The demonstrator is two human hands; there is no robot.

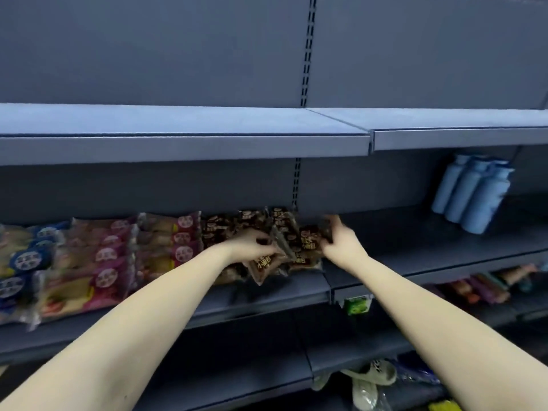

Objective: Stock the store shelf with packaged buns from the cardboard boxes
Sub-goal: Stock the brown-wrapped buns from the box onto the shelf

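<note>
Grey shelf | left hand, right hand grip brown bun packs (blurred)

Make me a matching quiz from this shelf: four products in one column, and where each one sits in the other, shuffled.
1 brown bun packs
2 pink-label bun packs
3 blue-label bun packs
4 pale blue bottles

A far left of the shelf
B right end, near the back
C gripped by the left hand and right hand
D between the blue-label and brown packs

Pairs: 1-C, 2-D, 3-A, 4-B
</note>
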